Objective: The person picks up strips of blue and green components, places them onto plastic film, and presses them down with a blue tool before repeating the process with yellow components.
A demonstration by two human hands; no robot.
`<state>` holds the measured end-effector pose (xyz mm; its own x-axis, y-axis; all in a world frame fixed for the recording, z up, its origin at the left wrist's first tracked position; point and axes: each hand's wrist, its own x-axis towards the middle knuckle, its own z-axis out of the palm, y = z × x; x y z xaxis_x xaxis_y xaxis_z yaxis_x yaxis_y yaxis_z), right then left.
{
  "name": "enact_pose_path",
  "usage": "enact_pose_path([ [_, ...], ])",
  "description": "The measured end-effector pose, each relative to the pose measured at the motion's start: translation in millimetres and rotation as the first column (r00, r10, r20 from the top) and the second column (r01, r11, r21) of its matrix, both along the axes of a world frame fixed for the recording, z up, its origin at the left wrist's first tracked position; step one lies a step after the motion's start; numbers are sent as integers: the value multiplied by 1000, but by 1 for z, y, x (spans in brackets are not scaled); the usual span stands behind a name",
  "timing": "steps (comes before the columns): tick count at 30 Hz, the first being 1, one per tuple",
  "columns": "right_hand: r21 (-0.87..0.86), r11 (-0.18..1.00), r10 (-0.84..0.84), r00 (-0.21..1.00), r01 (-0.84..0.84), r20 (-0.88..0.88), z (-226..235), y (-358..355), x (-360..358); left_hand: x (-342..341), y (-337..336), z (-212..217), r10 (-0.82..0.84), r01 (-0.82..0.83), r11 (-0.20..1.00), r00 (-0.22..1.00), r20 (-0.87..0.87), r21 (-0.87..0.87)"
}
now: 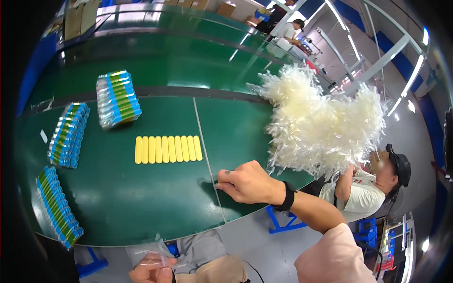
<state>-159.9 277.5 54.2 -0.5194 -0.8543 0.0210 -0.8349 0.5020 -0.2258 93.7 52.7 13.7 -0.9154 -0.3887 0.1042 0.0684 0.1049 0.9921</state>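
My left hand (152, 270) is at the lower edge, in front of the table, its fingers closed on a clear plastic bag (144, 250). Over the table's near right part is my right hand (249, 183), with a black band on its wrist. Its fingers are curled in and the thumb is bent toward them; whatever they might hold is hidden. Left of and beyond that hand, several yellow flat sticks with rounded ends (165, 149) lie side by side in a tidy row. A thin pale line (204, 137) runs across the green tabletop between the sticks and my right hand.
Bundles of blue and green wrapped packs (119, 99) stand on the left, with another bundle (69, 135) and a third (59, 206) nearer. A large heap of clear plastic strips or bags (325, 122) covers the right side. Beside it a person (361, 191) sits; another works farther back.
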Motion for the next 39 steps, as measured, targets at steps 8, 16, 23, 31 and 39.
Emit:
enact_pose_path([
  [8, -44, 998, 30, 997, -33, -72, 8, -8, -1, 8, -1, 6, 31, -30, 999, 999, 30, -17],
  [16, -1, 1000, 18, 1000, -18, 19, 12, -4, -1, 7, 11, -6, 142, -122, 927, 989, -32, 356],
  [23, -29, 999, -13, 999, 14, 36, 11, -10, 2, 9, 11, -14, 106, -79, 940, 992, -65, 333],
  [31, -57, 998, 9, 1000, -8, 3, 10, -12, 3, 12, 8, -15, 128, -108, 955, 990, -56, 277],
  [39, 29, 999, 16, 998, -18, 64, 6, -10, 8, 11, 10, -16, 106, -90, 958, 993, -45, 272],
])
